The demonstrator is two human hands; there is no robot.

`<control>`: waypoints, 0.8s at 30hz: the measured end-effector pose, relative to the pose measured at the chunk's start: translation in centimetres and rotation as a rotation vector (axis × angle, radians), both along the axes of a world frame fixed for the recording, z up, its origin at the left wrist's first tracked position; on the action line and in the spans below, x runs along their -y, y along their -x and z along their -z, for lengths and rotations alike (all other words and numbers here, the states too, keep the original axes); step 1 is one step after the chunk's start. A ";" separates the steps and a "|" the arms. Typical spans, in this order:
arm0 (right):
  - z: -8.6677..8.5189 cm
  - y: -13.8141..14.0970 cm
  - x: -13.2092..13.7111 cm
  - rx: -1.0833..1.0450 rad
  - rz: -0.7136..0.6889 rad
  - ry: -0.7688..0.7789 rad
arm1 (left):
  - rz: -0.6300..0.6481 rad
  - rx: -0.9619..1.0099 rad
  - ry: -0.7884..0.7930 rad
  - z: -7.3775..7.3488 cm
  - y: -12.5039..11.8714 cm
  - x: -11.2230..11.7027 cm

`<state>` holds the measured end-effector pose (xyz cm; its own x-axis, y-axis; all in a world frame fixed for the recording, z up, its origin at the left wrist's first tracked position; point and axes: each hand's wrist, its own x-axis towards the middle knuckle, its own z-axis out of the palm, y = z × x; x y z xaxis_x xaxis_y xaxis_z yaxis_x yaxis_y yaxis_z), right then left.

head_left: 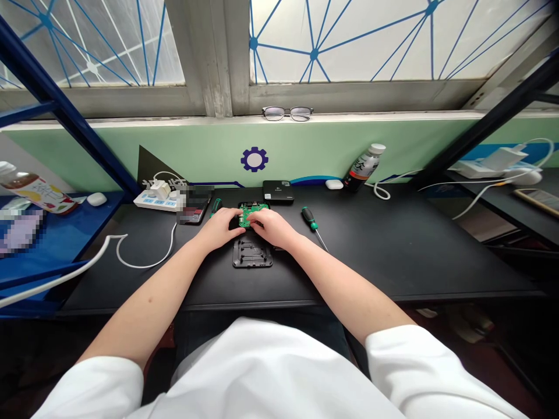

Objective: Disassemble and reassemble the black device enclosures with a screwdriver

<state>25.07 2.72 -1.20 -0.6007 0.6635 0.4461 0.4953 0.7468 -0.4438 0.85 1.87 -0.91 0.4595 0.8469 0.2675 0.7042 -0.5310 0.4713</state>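
Observation:
A green circuit board [247, 216] sits in a shallow black casing on the desk in front of me. Along its left edge, my left hand [220, 230] grips it with bent fingers and thumb. My right hand [273, 227] curls over the board's right side, fingertips pressed together on its face and hiding part of it. Just nearer to me lies a black plastic cover [252, 255], inner side up. A green-and-black screwdriver [310, 217] rests to the right, its shaft partly behind my right forearm. Another green-and-black handle [216, 206] shows beyond my left hand.
Behind the board lies a black box [278, 192]. A phone [198, 208] and a white power strip [159, 201] with a cable are at the left. A bottle [365, 167] and a white case [334, 184] stand at the back right. Glasses [287, 113] rest on the sill.

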 end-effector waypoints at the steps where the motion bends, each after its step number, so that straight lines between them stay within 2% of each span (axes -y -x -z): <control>1: -0.1 0.1 0.0 0.001 -0.007 0.012 | -0.002 0.004 0.005 0.0 0.0 0.0; 8: -0.3 0.3 0.6 -0.016 0.028 0.052 | -0.025 0.046 0.051 0.0 -0.1 0.0; 14: 0.1 0.5 0.5 -0.026 -0.010 -0.006 | -0.031 0.087 0.089 -0.2 -0.2 0.1; 21: 0.8 0.5 0.1 -0.028 -0.026 -0.037 | 0.062 0.146 0.050 0.0 -0.2 0.2; 24: 0.9 0.5 0.1 -0.030 -0.038 -0.054 | 0.042 0.175 0.056 0.1 -0.3 0.2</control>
